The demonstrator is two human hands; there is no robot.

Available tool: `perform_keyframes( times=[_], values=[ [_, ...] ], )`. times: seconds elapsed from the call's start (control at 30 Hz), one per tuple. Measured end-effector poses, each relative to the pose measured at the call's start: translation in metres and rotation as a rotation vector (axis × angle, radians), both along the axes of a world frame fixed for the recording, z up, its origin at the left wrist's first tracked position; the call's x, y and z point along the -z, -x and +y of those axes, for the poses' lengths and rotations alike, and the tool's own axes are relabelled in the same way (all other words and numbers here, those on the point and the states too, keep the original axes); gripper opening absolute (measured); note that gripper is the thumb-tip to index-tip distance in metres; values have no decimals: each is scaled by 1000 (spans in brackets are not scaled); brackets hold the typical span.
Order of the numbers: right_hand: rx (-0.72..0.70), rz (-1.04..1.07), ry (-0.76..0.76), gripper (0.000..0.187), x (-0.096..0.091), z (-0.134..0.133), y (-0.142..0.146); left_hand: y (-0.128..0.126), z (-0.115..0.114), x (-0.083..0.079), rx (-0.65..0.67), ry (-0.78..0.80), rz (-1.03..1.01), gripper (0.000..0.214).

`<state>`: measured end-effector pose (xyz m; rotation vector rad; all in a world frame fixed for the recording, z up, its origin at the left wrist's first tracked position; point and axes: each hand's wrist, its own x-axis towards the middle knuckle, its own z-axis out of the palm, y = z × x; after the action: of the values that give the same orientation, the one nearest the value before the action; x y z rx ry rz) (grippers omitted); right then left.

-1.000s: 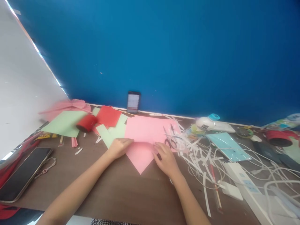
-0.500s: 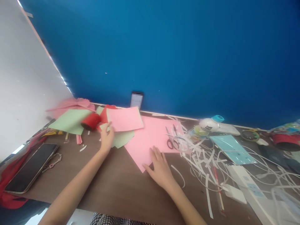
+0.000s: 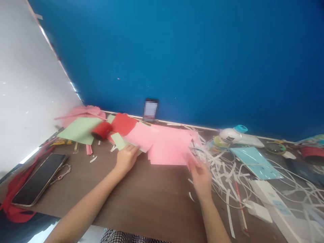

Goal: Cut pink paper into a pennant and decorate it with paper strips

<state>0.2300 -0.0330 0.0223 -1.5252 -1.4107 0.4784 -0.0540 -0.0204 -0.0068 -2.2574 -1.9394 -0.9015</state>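
Note:
My left hand (image 3: 127, 158) has its fingers curled at the lower edge of a small pink paper sheet (image 3: 141, 135), seemingly gripping it. A pale green paper piece (image 3: 118, 140) sticks out beside the knuckles. To the right, my right hand (image 3: 201, 177) pinches the near right corner of a larger pink paper sheet (image 3: 170, 145), which lies partly beside and behind the small one. Motion blurs that corner. A red roll (image 3: 101, 130) and a red paper piece (image 3: 124, 123) lie beyond my left hand.
White paper strips (image 3: 225, 172) and cables tangle on the right, near a power strip (image 3: 272, 199), a blue packet (image 3: 257, 162) and a white bottle (image 3: 230, 135). At left lie a phone (image 3: 39, 179) and green paper (image 3: 79, 130). A small device (image 3: 151, 109) leans on the blue wall.
My right hand has moved right and closed on the large sheet's corner. My left hand has come nearer and right, lowering the small pink sheet. The scissors are no longer visible.

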Motion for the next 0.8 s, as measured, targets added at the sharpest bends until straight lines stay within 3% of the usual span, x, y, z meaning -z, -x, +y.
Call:
perform_keyframes(
  times=[0.1,0.2,0.27,0.33,0.4,0.53,0.6,0.67,0.8],
  values=[
    [-54,-53,-56,35,-1,1,4,-32,-16,-3,181,-59,112,23],
    [-259,-205,-55,35,6,4,11,-65,-36,-7,377,-13,113,28],
    [-391,-343,-21,36,12,5,12,-74,-45,-7,653,22,135,29],
    [-496,-476,20,36,18,4,11,-67,-45,-7,763,-33,140,28],
    [-566,-570,51,34,23,2,8,-50,-36,-8,638,-80,140,22],
    [-576,-634,85,31,26,-2,0,-7,-5,-13,-116,-20,222,32],
    [-551,-641,77,29,26,-2,-3,7,7,-12,-359,58,268,44],
    [-523,-647,62,28,26,-2,-4,15,13,-6,-426,121,289,56],
    [-528,-663,50,29,26,-4,0,17,14,6,-420,178,293,59]
  ],
)
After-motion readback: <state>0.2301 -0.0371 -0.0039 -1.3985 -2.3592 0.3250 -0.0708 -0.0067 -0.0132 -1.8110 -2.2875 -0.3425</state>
